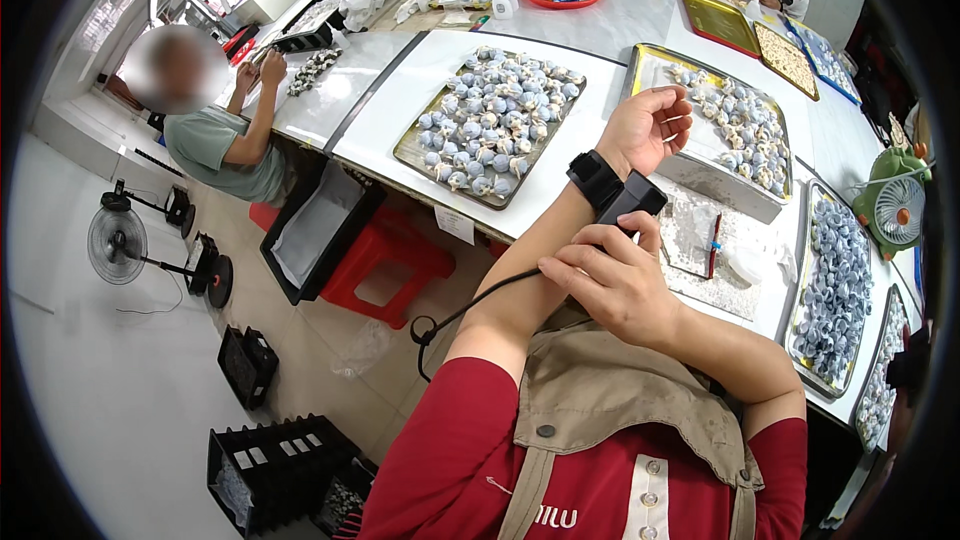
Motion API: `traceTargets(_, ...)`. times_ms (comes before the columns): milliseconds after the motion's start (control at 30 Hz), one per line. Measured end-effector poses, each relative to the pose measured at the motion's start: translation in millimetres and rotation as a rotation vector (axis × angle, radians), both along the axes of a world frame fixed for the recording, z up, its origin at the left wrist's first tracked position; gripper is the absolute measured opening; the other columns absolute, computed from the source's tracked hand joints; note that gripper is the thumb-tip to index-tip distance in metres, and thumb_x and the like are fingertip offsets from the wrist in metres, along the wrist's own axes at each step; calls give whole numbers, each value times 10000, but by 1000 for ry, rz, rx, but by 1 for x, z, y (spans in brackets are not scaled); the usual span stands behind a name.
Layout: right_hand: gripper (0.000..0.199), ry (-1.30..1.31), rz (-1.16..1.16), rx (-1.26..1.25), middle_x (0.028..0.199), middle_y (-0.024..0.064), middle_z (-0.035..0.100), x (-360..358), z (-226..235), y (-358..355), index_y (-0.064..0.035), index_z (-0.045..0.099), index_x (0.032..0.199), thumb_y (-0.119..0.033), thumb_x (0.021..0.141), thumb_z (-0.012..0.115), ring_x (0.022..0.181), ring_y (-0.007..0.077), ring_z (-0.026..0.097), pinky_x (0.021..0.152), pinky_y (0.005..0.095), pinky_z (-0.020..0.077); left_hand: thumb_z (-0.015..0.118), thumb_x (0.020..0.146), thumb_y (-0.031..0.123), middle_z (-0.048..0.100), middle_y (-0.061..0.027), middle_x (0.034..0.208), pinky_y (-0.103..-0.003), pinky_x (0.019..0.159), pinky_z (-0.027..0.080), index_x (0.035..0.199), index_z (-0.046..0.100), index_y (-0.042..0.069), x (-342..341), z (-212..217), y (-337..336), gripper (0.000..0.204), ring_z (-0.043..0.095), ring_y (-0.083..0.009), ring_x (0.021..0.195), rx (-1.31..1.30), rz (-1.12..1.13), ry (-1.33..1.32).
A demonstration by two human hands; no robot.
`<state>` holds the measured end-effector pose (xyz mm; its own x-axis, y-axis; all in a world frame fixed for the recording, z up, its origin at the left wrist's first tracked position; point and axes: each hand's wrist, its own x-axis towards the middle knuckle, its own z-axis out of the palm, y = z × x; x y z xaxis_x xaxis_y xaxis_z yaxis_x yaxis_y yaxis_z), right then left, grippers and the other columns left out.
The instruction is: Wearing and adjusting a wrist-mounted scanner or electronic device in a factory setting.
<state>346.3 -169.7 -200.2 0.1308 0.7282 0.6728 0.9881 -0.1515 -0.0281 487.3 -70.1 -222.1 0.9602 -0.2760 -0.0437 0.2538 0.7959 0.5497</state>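
My left hand [645,128] is raised over the table with its fingers loosely curled and apart, holding nothing. Around its wrist sits a black band with a square module [594,178]. Just below, my right hand [630,285] reaches across and grips a black box-shaped device [636,200] against the left wrist. A thin black cable [480,302] runs from there along my left forearm. Closest to my left hand is a tray [775,202] of small pale blue and cream round pieces. Another tray [408,152] of similar pieces lies to the left.
A red-handled pen-like tool [715,245] lies on a speckled board. Blue-grey pieces fill a tray [832,290] at right, near a green fan [898,202]. A red bowl [562,2] stands at the back. Seated left is a co-worker [225,145], near a red stool [385,265].
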Motion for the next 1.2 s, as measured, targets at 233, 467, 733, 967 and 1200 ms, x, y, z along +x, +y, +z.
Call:
traceTargets(233,262,188,12,62,955,4,600,-6,23,-13,-112,635,950,-48,696,659,970,192,534,896,430,315,545,903,156,613,-52,924,-350,779,486,1048,566,58,-1,25,13,176,581,-173,838,-35,-33,-72)
traceTargets(467,398,439,-209,223,743,29,574,0,4,-54,-97,623,1097,-18,712,685,738,207,518,723,331,381,551,892,155,620,-64,892,-341,779,476,1021,573,50,21,72,-3,168,585,-181,823,79,39,-246)
traceTargets(733,445,582,-282,283,767,26,603,-32,0,-106,-93,574,1192,-63,762,685,705,203,539,718,349,421,545,905,149,610,-59,945,-292,793,494,1105,531,43,-7,74,-78,227,592,-151,853,258,-237,-291)
traceTargets(967,304,352,-640,782,887,87,646,-94,11,-174,10,580,1106,46,805,609,805,166,618,733,278,488,605,862,151,536,-80,1194,-309,944,402,1249,466,55,-74,72,-140,423,519,-177,1091,518,-436,-654)
traceTargets(1200,248,497,-873,1173,1047,106,622,-96,-17,-183,28,560,1139,-23,901,508,964,154,576,868,275,438,645,868,216,543,-98,1159,-308,896,440,1350,350,20,-80,44,-180,597,562,-163,1031,503,-685,-557)
